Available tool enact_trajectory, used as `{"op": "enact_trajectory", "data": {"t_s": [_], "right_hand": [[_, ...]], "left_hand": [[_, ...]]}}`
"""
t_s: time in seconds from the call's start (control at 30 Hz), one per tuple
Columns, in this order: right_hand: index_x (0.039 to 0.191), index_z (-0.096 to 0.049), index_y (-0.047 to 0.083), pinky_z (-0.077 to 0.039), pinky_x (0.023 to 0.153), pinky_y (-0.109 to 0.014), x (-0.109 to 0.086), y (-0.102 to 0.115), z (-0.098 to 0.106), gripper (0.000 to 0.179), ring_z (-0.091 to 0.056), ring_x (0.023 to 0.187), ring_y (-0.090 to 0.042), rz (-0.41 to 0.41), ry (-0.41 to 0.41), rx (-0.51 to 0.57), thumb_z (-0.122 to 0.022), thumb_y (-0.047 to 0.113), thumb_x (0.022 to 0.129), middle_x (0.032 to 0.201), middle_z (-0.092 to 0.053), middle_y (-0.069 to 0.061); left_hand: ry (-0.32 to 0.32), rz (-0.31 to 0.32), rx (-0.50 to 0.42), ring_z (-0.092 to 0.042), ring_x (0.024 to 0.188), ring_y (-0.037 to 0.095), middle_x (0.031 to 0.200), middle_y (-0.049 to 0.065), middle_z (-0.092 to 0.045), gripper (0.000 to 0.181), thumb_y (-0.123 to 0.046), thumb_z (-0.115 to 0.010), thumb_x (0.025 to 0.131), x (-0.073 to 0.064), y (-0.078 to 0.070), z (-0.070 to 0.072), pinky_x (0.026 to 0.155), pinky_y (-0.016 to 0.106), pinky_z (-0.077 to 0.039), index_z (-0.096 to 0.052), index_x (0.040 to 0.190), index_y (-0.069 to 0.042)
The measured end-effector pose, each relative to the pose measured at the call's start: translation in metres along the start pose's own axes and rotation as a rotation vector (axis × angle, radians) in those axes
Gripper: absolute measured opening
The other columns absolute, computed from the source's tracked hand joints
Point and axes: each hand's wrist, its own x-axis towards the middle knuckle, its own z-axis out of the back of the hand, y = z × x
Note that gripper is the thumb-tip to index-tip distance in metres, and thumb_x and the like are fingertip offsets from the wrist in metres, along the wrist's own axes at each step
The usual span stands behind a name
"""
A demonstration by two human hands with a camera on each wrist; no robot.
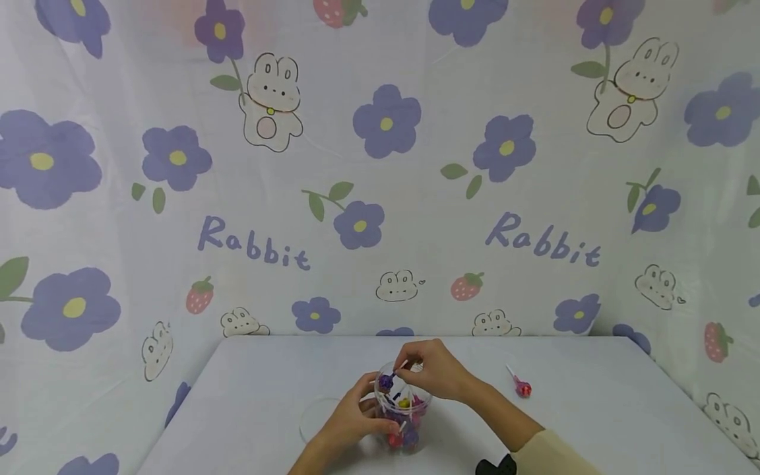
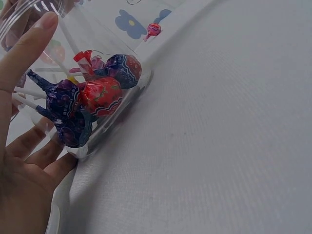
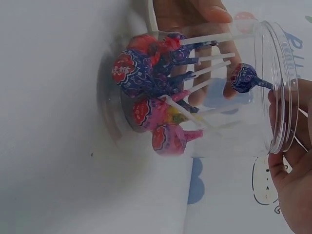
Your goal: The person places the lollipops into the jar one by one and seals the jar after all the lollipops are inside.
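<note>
A clear plastic jar stands upright on the white table, its mouth uncovered. My left hand grips the jar's side, with the thumb on the near wall and the fingers around the left. Above the mouth, my right hand pinches the stick of a dark purple lollipop. This lollipop's wrapped head hangs just inside the rim, as the right wrist view also shows. Lower in the jar lie several wrapped lollipops, among them a red one, a pink one and purple ones, their white sticks at various angles.
A red lollipop lies on the table to the right of the jar. Left of the jar is a clear round lid, partly behind the left wrist. A patterned curtain hangs behind the table.
</note>
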Motion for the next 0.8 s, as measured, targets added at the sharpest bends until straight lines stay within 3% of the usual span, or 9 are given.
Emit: {"op": "enact_trajectory", "data": {"t_s": [0.17,0.47,0.8], "right_hand": [[0.098,-0.076,0.009,-0.059,0.082,-0.039,0.002,0.0,-0.002,0.009,-0.067,0.085,-0.007,0.018,0.001,0.003,-0.076,0.002,0.092,0.093,-0.073,0.008],[0.102,-0.077,0.01,-0.059,0.077,-0.044,-0.003,-0.003,0.007,0.011,-0.067,0.085,-0.009,0.035,-0.031,0.015,-0.076,0.007,0.092,0.095,-0.074,0.006],[0.104,-0.076,0.011,-0.058,0.075,-0.03,-0.023,-0.021,0.036,0.01,-0.068,0.085,-0.012,-0.053,-0.111,-0.011,-0.076,0.013,0.094,0.094,-0.073,0.007]], "left_hand": [[0.003,-0.011,-0.007,-0.06,0.125,0.032,0.142,0.021,-0.049,0.084,-0.014,-0.092,0.08,-0.001,0.0,0.001,0.105,0.04,-0.05,-0.045,0.149,-0.012],[0.0,-0.033,-0.027,-0.058,0.126,0.037,0.138,0.026,-0.05,0.089,-0.01,-0.093,0.078,-0.003,-0.001,0.0,0.102,0.039,-0.052,-0.041,0.149,-0.001],[-0.012,-0.012,-0.023,-0.059,0.126,0.035,0.14,0.023,-0.049,0.086,-0.011,-0.093,0.077,-0.003,-0.005,-0.002,0.102,0.042,-0.052,-0.045,0.148,-0.007]]}}
